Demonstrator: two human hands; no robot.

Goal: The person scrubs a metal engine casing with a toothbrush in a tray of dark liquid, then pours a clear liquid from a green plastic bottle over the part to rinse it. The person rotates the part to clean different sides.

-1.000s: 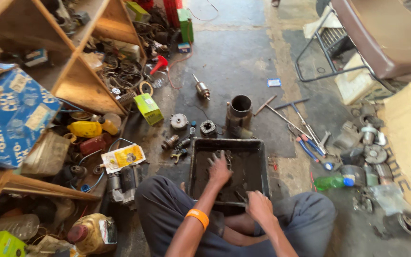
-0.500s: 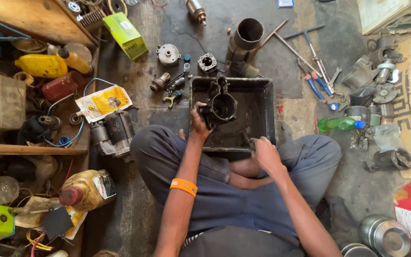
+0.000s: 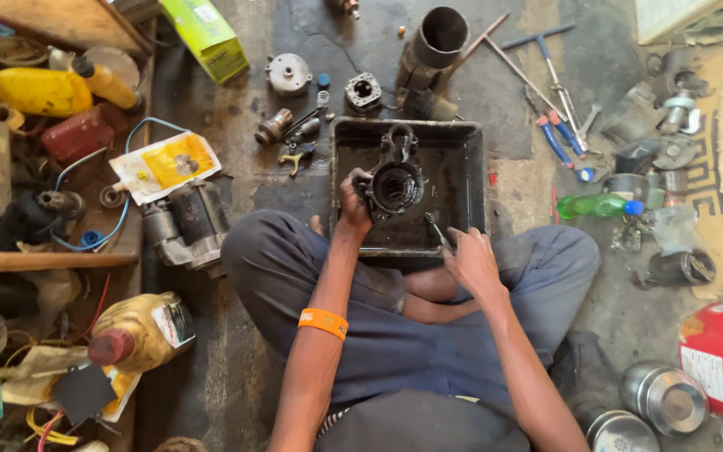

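Tray point(image 3: 470, 176) on floor before crossed legs; housing point(image 3: 395, 186) in tray. Pipe point(image 3: 438, 38) far of tray. Bottle point(image 3: 600, 205) right, motor point(image 3: 186, 222) left.

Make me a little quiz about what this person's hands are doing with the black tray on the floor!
1. True or false: the left hand holds the round black metal housing over the black tray.
2. What is the right hand doing? A) gripping a slim tool at the tray's near rim B) lifting the green bottle C) resting on the yellow jug
3. Fill in: the orange wristband is on the ___ arm.

Key
1. True: its fingers wrap the housing's left edge.
2. A: the green bottle lies on the floor to the tray's right, untouched, and the yellow jug sits far off on the shelf side.
3. Left.
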